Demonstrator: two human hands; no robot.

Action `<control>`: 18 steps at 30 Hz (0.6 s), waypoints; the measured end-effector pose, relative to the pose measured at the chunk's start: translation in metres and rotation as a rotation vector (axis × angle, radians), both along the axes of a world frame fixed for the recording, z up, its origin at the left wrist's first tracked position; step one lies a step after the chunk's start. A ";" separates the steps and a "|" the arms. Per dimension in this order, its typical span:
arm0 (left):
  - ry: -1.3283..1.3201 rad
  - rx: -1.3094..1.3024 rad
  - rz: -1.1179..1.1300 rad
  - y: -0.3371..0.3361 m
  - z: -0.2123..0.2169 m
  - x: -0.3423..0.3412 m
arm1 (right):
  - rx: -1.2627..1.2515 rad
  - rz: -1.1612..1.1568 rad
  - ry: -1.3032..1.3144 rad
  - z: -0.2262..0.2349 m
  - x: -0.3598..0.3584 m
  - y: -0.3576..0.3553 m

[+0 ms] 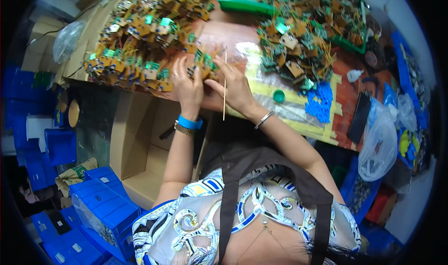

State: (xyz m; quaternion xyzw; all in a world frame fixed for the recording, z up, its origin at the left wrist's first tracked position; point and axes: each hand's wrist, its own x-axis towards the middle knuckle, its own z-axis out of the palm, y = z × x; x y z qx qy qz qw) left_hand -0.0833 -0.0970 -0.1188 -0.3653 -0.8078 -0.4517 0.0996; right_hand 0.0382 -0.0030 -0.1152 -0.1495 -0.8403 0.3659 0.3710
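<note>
Resting on the surface (233, 34), small boards (204, 64) are gripped by the fingers of the left hand (187, 85) and right hand (233, 85). A thin stick (225, 85) is held by the right hand too, beside a big pile (140, 36).

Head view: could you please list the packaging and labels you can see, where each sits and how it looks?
Cardboard box: open, brown, below the table edge, left of the left hand.
Clear plastic bag: crumpled, at the table's right end.
Second clear bag: upper left, on cardboard.
Blue bins: stacked lower left, with small white labels.
Small white bottle: lying right of the right hand.
</note>
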 end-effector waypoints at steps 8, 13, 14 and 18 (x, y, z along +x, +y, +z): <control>-0.103 -0.298 -0.059 -0.006 -0.005 -0.003 | -0.094 -0.036 -0.034 -0.005 -0.017 -0.022; 0.234 -0.249 -0.116 0.000 -0.036 -0.025 | -0.261 -0.067 0.002 -0.011 -0.024 -0.021; 0.094 -0.214 -0.086 0.006 -0.017 -0.018 | -0.269 -0.100 0.029 -0.013 -0.025 -0.018; -0.182 -0.072 -0.118 0.015 -0.007 -0.029 | -0.332 -0.125 0.042 -0.012 -0.027 -0.015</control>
